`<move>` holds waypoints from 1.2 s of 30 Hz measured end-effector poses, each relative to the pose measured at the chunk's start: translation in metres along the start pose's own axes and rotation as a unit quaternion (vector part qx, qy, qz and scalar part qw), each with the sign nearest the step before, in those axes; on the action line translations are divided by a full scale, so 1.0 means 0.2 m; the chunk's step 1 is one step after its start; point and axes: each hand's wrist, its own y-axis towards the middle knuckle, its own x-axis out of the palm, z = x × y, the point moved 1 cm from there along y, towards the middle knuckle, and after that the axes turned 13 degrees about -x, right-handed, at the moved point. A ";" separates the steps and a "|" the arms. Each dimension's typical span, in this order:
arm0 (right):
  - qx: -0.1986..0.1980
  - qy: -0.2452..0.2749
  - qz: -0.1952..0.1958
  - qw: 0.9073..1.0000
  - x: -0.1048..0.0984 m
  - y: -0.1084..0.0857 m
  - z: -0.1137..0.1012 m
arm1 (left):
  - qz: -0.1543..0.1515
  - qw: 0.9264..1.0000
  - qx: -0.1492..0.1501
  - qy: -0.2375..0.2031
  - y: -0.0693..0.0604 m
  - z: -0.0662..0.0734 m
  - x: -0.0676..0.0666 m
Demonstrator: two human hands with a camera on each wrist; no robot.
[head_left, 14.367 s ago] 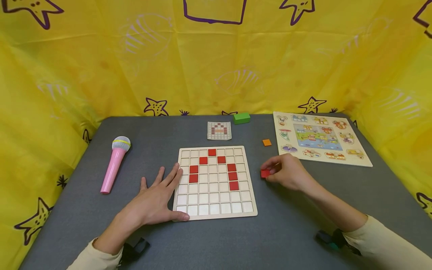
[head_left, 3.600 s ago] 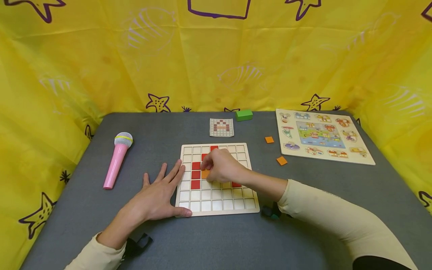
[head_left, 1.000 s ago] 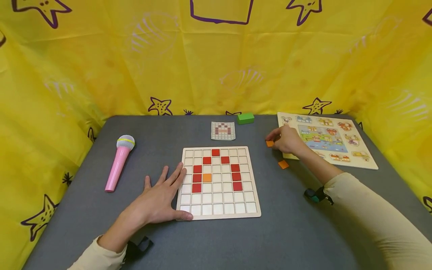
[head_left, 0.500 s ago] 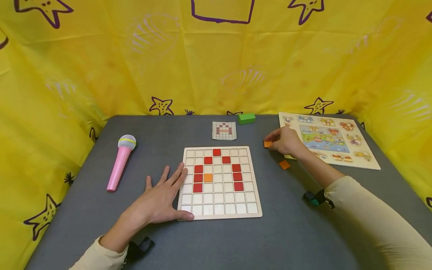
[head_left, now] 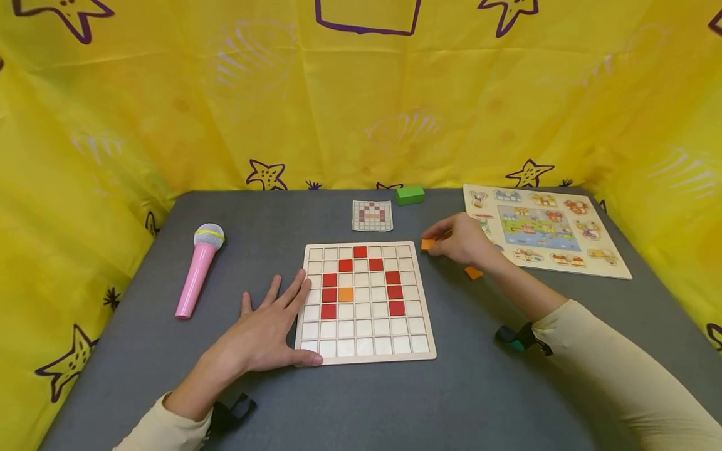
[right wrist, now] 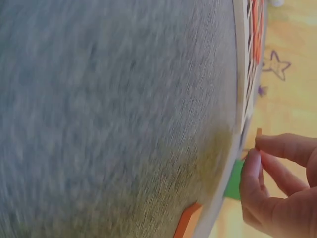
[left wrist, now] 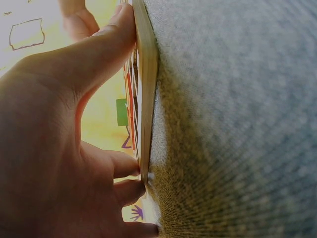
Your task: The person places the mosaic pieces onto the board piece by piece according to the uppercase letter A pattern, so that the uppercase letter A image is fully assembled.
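Observation:
My right hand (head_left: 459, 241) pinches an orange square tile (head_left: 427, 245) between thumb and fingers, just right of the grid board's upper right corner. In the right wrist view the same tile (right wrist: 258, 132) shows edge-on, held above the table. My left hand (head_left: 262, 332) lies with spread fingers along the left edge of the wooden grid board (head_left: 366, 361), its thumb on the lower left corner. Several red tiles (head_left: 360, 252) form an arch in the board's cells. One orange tile (head_left: 346, 294) sits inside that arch, beside a red one. Another orange tile (head_left: 472, 273) lies loose below my right hand.
Behind the board lie a small printed pattern card (head_left: 372, 216) and a green block (head_left: 410, 195). A pink toy microphone (head_left: 197, 269) is at the left. The picture puzzle board (head_left: 598, 268) lies at the back right. Yellow cloth (head_left: 361, 94) hangs behind the table.
Since the oldest frame, a third red tile has joined the left column and an orange tile lies inside the arch. Just now my right hand has lifted another orange tile leftward toward the board.

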 end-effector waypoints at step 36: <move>-0.033 0.070 -0.089 0.993 0.28 -0.04 -0.30 | 0.003 1.000 0.002 -0.004 0.00 0.00 -0.01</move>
